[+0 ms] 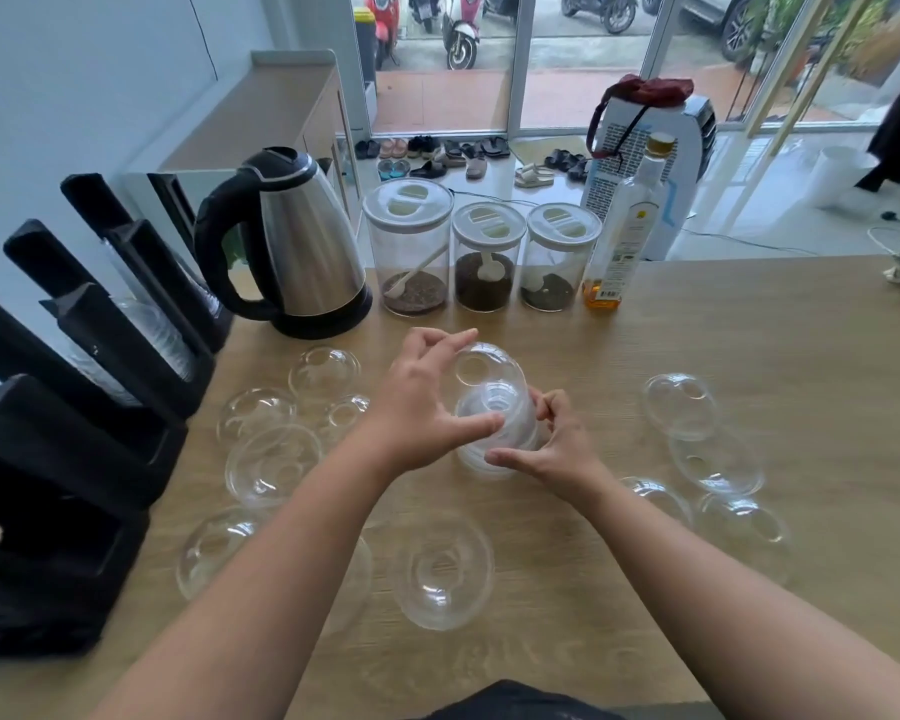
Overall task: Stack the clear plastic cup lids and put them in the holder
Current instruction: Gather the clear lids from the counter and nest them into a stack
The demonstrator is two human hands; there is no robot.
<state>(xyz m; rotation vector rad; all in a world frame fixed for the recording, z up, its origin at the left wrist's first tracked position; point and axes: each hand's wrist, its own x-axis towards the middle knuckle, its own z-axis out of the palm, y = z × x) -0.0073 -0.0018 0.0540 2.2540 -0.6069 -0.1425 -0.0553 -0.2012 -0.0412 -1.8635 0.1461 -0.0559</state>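
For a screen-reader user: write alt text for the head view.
Two hands, left hand and right hand, hold a stack of clear dome lids above a wooden counter scattered with loose lids, a black holder at left, a kettle behind.

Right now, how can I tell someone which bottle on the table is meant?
Find the steel kettle at the back of the wooden table. To its right stand three clear jars with white lids. The bottle comes next: taller, slim, with a gold cap and a little amber liquid at the bottom.
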